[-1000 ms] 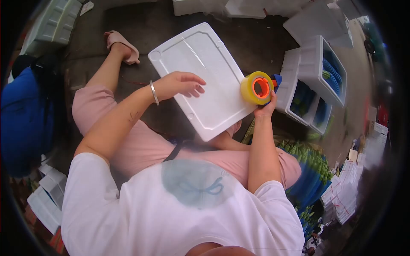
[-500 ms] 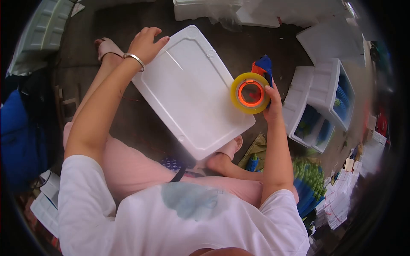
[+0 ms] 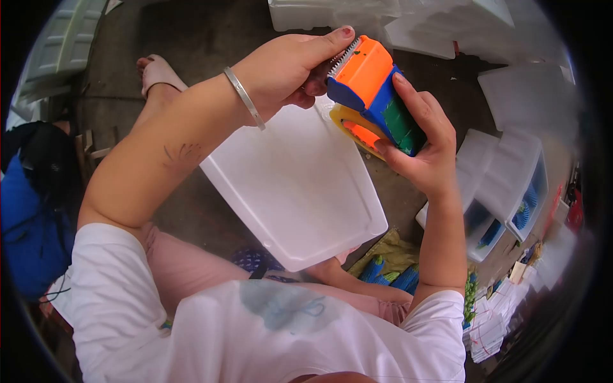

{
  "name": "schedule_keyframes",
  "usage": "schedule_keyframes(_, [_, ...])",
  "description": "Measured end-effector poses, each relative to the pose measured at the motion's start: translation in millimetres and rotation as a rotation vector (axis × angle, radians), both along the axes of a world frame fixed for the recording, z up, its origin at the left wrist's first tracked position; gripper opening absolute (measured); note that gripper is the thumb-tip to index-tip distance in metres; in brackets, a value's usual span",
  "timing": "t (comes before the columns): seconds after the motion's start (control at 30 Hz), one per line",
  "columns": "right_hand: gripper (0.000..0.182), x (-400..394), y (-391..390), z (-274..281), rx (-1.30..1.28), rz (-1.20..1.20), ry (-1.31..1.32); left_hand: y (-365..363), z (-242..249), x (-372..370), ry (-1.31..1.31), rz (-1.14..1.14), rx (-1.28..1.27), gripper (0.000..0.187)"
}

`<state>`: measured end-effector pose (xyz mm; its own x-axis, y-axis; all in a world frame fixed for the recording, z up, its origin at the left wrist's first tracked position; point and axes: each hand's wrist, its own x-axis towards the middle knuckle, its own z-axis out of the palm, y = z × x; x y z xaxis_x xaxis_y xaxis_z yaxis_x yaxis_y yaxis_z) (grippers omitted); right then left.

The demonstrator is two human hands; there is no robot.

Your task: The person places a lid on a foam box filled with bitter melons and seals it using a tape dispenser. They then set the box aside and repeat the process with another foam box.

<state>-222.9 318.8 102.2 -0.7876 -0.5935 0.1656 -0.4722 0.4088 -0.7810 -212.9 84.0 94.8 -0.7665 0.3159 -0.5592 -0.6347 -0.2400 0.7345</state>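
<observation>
My right hand [image 3: 428, 137] grips a tape dispenser [image 3: 389, 105] with an orange and blue body, raised above a white box [image 3: 294, 185]. The yellow tape roll [image 3: 359, 131] with its orange core sits on the dispenser's underside, partly hidden by the body. My left hand [image 3: 287, 70], with a silver bangle at the wrist, is at the dispenser's toothed edge [image 3: 345, 59]. Its thumb stretches along the teeth and its other fingers curl below; whatever lies between them is too clear or hidden to make out. The box lies tilted in front of my legs, smooth face up.
White foam boxes [image 3: 332, 14] stand at the far side. Open white boxes [image 3: 511, 179] holding blue-netted goods are on the right. A blue bag [image 3: 35, 217] lies at the left. Near my right knee are blue-netted bundles [image 3: 405, 279] on brownish cloth [image 3: 383, 252].
My left hand has left the box's far left corner and come to the dispenser. My right hand has lifted and turned the dispenser so its teeth face left. The box shifted slightly nearer.
</observation>
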Motion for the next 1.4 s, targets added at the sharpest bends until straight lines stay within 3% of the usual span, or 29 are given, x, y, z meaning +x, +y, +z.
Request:
schedule_keyframes(0.23, [0.072, -35, -31, 1, 0.010, 0.165, 0.094, -28, -2, 7, 0.090, 0.254, -0.099, 0.028])
schedule_keyframes(0.27, [0.072, -39, -35, 6, 0.002, 0.174, 0.090, -32, -6, 8, 0.052, 0.236, -0.225, 0.026])
schedule_keyframes(0.33, [0.068, -45, -39, 16, 0.285, 0.236, -0.045, -49, -15, 8, 0.014, 0.218, -0.357, 0.024])
schedule_keyframes(0.37, [0.068, -52, -36, 12, 0.285, 0.236, -0.044, -63, -23, 5, 0.018, 0.190, -0.421, 0.022])
schedule_keyframes(0.43, [0.064, -83, -22, -4, 0.198, 0.260, -0.484, -81, -31, -6, -0.013, 0.207, -0.559, 0.027])
schedule_keyframes(0.63, [0.068, -134, 18, -54, 0.139, 0.250, -1.077, -133, -92, -32, -0.210, 0.077, -0.656, 0.026])
schedule_keyframes(0.83, [0.067, -133, 26, -112, 0.117, 0.232, -1.202, -135, -136, -30, -0.321, -0.046, -0.706, 0.027])
schedule_keyframes(0.93, [0.076, -124, 30, -125, 0.110, 0.217, -1.258, -134, -152, -6, -0.432, -0.097, -0.639, 0.026])
schedule_keyframes(1.03, [0.077, -117, 34, -133, 0.092, 0.254, -1.234, -120, -169, 31, -0.599, -0.286, -0.582, 0.024])
schedule_keyframes(1.1, [0.078, -110, 30, -131, 0.069, 0.249, -1.241, -111, -166, 45, -0.281, -0.228, -0.745, 0.032])
schedule_keyframes(1.13, [0.078, -107, 30, -132, 0.057, 0.241, -1.245, -115, -153, 34, -0.156, -0.665, -1.260, 0.045])
schedule_keyframes(1.17, [0.077, -104, 30, -134, 0.063, 0.266, -1.225, -117, -146, 33, -0.159, -0.676, -1.265, 0.045])
schedule_keyframes(1.23, [0.077, -97, 30, -139, 0.057, 0.277, -1.222, -115, -136, 36, 0.220, -0.264, -1.177, 0.052])
schedule_keyframes(1.27, [0.075, -94, 32, -140, 0.037, 0.250, -1.160, -95, -129, 34, 0.224, -0.288, -1.166, 0.052])
schedule_keyframes(1.33, [0.071, -87, 46, -134, -0.016, 0.159, -1.088, -46, -119, 46, 0.471, -0.235, -1.083, 0.054])
schedule_keyframes(1.37, [0.068, -85, 54, -128, -0.049, 0.105, -1.077, -39, -115, 51, 0.451, -0.252, -1.067, 0.054])
schedule_keyframes(1.4, [0.065, -99, 77, -141, 0.078, 0.107, -1.155, -38, -113, 49, 0.386, -0.249, -1.145, 0.054])
